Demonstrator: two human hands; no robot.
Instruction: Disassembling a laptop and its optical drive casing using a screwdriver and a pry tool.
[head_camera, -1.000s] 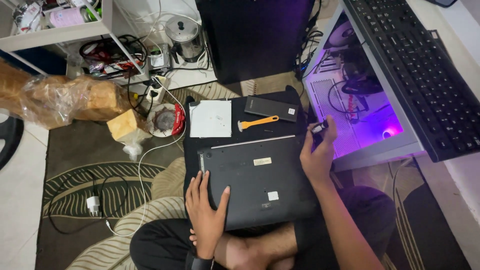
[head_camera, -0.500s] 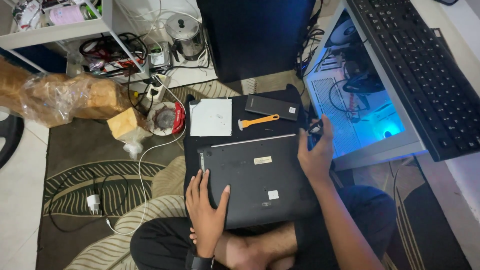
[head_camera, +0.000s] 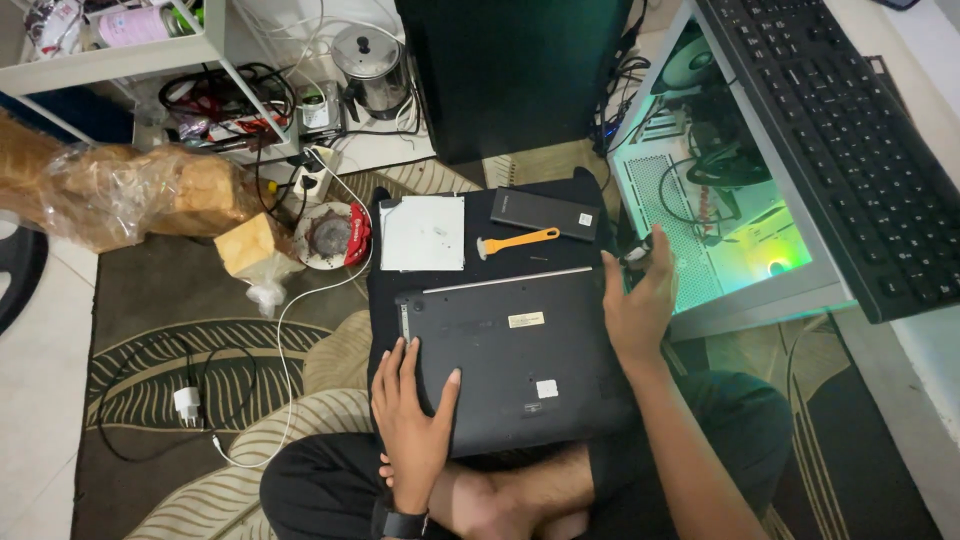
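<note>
A dark laptop (head_camera: 510, 370) lies bottom side up on a black mat (head_camera: 385, 290) and across my crossed legs. My left hand (head_camera: 410, 420) rests flat on its near left corner, fingers spread. At the laptop's right edge, my right hand (head_camera: 640, 305) pinches a small dark tool (head_camera: 637, 254) between thumb and fingers. Beyond the laptop on the mat lie an orange-handled tool (head_camera: 520, 241), a flat black slab (head_camera: 545, 213) and a white square plate (head_camera: 423, 232).
An open computer case (head_camera: 730, 200) glowing green lies at the right, with a black keyboard (head_camera: 830, 140) above it. A black tower (head_camera: 510, 70) stands at the back. At left are a plastic-wrapped bundle (head_camera: 120, 190), a round red-rimmed part (head_camera: 330, 235), cables and a white charger (head_camera: 187, 405).
The glow inside the computer case went from purple to blue to green. My right hand shifted slightly along the laptop's right edge. My left hand stayed put.
</note>
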